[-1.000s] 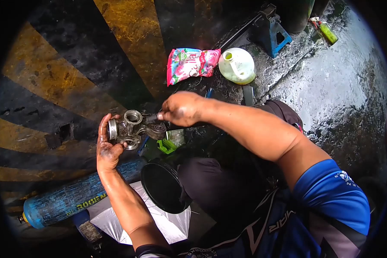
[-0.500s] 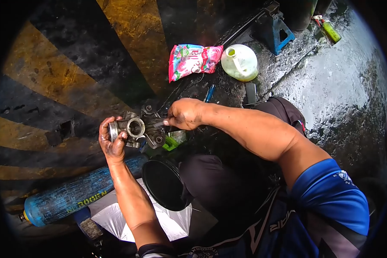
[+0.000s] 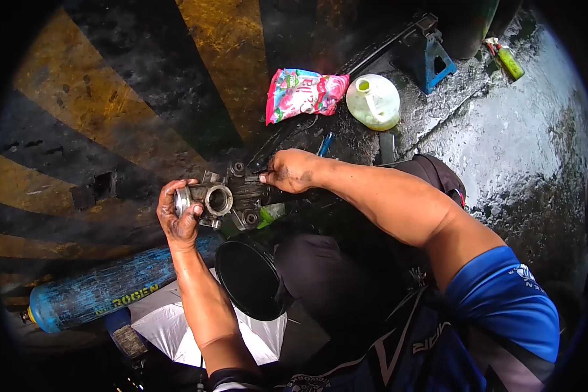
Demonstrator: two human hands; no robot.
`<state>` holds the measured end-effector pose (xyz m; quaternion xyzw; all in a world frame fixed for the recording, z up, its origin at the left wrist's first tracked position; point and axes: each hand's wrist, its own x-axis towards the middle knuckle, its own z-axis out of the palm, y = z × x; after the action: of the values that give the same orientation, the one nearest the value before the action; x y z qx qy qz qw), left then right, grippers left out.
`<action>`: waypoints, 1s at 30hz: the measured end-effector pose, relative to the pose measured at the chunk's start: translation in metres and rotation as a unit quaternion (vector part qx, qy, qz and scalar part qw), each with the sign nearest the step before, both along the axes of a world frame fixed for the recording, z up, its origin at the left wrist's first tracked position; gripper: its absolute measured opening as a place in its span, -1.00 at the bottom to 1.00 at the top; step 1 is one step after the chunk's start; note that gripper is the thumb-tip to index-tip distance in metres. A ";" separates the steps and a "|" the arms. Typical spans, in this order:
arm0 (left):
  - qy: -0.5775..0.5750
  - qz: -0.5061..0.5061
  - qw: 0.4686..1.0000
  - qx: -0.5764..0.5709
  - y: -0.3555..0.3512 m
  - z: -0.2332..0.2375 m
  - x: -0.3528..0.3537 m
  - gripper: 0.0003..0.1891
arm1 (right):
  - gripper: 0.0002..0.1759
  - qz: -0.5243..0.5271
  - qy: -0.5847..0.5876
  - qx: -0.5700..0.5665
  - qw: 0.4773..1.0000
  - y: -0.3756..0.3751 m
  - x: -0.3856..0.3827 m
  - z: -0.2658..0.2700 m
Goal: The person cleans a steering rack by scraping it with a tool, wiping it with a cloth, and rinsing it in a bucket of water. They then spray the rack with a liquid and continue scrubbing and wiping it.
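Your left hand [image 3: 178, 215] is clamped round one end of the greasy metal housing [image 3: 228, 196], bracing it in mid-air over the black basin [image 3: 248, 277], while your right hand [image 3: 293, 171] closes on its opposite side.

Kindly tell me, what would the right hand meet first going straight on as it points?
Probably the grey metal part that the left hand holds; the right hand seems right beside it.

A blue gas cylinder [image 3: 104, 287] lies on the striped floor [image 3: 111, 98], near a black round bowl [image 3: 245, 277] — farther away, a pink packet [image 3: 304, 91] just beside a pale jug [image 3: 374, 102].
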<state>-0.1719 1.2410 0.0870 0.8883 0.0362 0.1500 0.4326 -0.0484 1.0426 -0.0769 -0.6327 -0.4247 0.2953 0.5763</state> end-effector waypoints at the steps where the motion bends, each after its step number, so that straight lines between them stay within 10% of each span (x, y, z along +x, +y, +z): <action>1: -0.002 0.001 1.000 0.001 -0.001 0.003 0.002 -0.40 | -0.54 0.001 -0.002 0.001 1.000 -0.001 0.007 0.017; 7: -0.026 -0.013 0.978 0.208 -0.012 0.012 0.014 -0.42 | -0.54 0.072 -0.007 -0.025 0.997 0.010 0.037 0.055; 11: -0.024 0.025 0.987 0.158 -0.003 0.006 0.006 -0.54 | -0.57 0.065 -0.022 -0.234 0.970 -0.023 0.049 0.023; 25: 0.021 0.191 0.979 -0.073 0.031 -0.016 0.003 -0.58 | -0.80 -0.105 0.012 -0.047 0.993 0.023 -0.006 -0.126; 30: 0.024 0.260 0.964 -0.053 0.021 -0.015 -0.006 -0.51 | -0.73 -0.047 0.021 -0.332 0.942 -0.024 0.007 -0.134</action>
<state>-0.1784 1.2623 0.0723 0.8272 0.2842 0.2338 0.4246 -0.0418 1.0185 -0.2111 -0.8012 -0.2601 0.4052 0.3553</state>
